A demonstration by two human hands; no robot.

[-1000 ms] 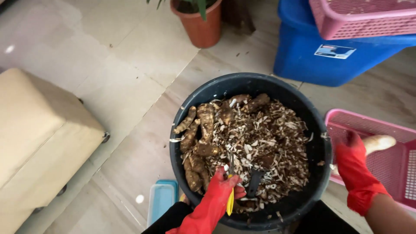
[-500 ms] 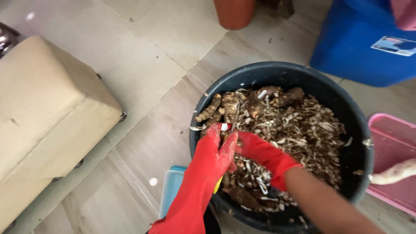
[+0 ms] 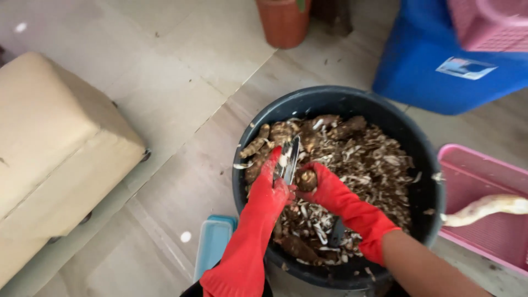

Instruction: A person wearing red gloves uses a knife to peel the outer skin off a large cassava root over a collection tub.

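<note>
**Root and knife now raised over the tub**

A brown root (image 3: 307,180) is gripped in the right hand (image 3: 330,190), which has come in from the pink basket (image 3: 473,176); the left hand (image 3: 272,190) is closed on a knife (image 3: 290,159) now lifted against it. Below, the black tub (image 3: 418,165) holds peelings and unpeeled roots; the basket holds one pale peeled root (image 3: 487,208)

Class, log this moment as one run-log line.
left hand: holds knife | right hand: grips brown root | over black tub of peelings

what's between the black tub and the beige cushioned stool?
Head view: only bare tiled floor lies between the black tub and the beige stool; nothing rests on that stretch.
</note>
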